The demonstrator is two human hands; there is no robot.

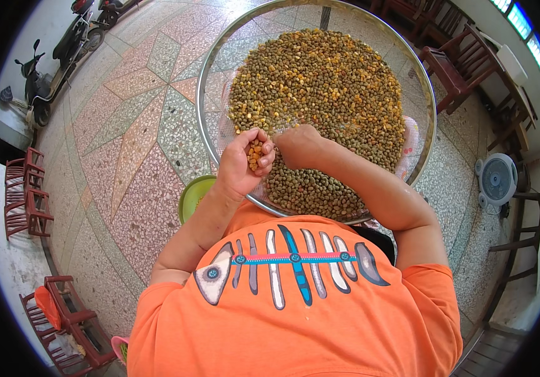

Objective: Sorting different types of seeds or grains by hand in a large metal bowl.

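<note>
A large round mesh sieve (202, 123) with a metal rim is in front of me. On its mesh lie greenish-brown beans or seeds (315, 193) and, mostly toward the far side, the same mixed with yellow-orange corn kernels (357, 99). My left hand (247, 162) is cupped, palm up, around several orange kernels (254, 154) above the near left part of the sieve. Just right of it, my right hand (298, 145) is lowered to the beans, knuckles up; its fingertips are hidden, so what they hold cannot be seen.
A green bowl (189, 200) with some yellow bits stands below my left forearm. Wooden chairs (454, 70) and a fan (497, 179) are at the right. More chairs (27, 193) and parked scooters (46, 80) line the left wall.
</note>
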